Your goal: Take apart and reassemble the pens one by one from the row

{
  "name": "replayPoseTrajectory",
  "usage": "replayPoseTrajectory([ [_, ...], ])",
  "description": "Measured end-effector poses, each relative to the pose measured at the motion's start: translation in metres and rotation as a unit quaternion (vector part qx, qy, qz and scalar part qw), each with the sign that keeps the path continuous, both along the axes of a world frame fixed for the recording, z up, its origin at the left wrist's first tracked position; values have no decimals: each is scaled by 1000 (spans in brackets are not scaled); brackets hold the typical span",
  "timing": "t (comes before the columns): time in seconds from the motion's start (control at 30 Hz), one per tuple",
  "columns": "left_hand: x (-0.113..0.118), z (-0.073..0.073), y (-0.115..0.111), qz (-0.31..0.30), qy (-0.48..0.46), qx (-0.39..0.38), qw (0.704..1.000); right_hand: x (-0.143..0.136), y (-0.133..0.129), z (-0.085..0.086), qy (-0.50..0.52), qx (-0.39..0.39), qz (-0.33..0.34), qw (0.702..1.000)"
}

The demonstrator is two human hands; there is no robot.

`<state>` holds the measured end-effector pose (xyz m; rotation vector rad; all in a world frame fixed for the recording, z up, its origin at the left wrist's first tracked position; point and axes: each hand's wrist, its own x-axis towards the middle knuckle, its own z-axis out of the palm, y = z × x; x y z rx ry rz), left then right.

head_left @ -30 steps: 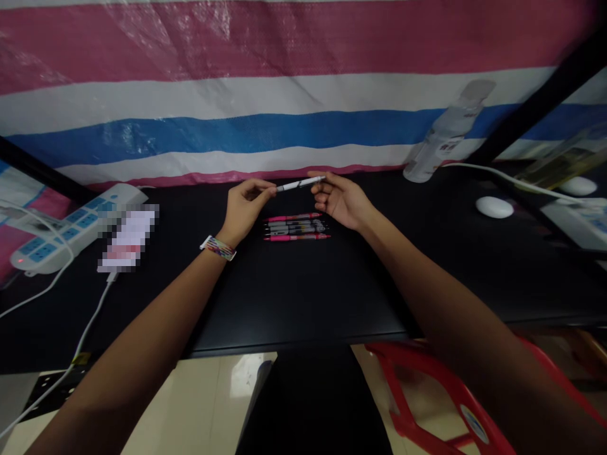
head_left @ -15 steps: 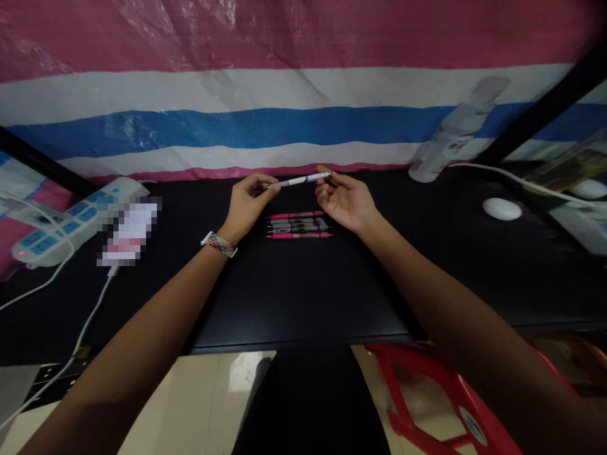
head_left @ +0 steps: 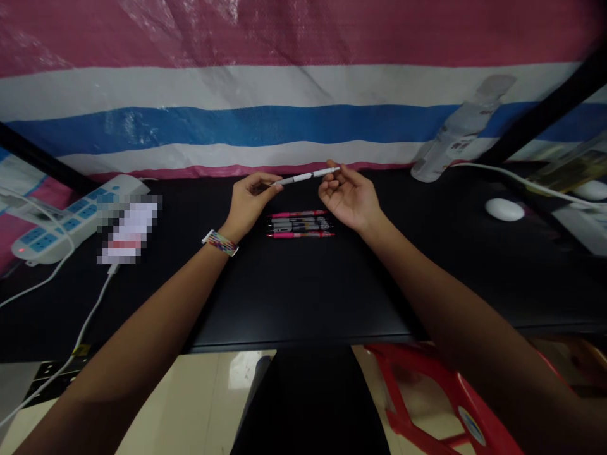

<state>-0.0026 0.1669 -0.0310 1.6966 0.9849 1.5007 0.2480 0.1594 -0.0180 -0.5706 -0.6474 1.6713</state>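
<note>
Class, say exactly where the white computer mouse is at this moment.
In the head view, the white mouse lies on the black desk at the person's right, nearer the viewer than the clear bottle.

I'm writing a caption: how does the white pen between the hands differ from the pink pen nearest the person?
The white pen is pinched by the left hand; the pink pen lies on the black table. The white pen slants in view; the pink pen looks nearly level. The white pen is white and grey, the pink pen pink and red. Both are slim.
</note>
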Motion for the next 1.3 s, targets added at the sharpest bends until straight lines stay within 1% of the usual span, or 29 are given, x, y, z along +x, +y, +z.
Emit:
replayPoseTrajectory([
  [0.13, 2, 1, -2, -7, -23, -19, 1000, 0, 3, -2, 14, -9, -9, 1000],
  [0.23, 3, 2, -3, -7, -30, -33, 999, -1, 0, 1, 22, -5, -12, 1000],
  [0.33, 3, 3, -4, -7, -30, -35, 999, -2, -3, 4, 19, -14, -14, 1000],
  [0.47, 3, 3, -4, -5, -40, -40, 998, -4, -2, 3, 35, -28, -18, 999],
  [0.73, 3, 4, -4, -12, -49, -47, 998, -6, -5, 1, 47, 18, 3, 999],
  [0.97, 3, 5, -4, -1, -57, -50, 997, -5, -4, -1, 58, 1, 5, 998],
  [1.13, 3, 5, -5, -16, -56, -45, 997, -7, -8, 3, 49, -7, -6, 999],
  [1.3, 3, 5, -4, -6, -49, -53, 997, -6, -11, 8, 28, -15, -2, 1000],
])
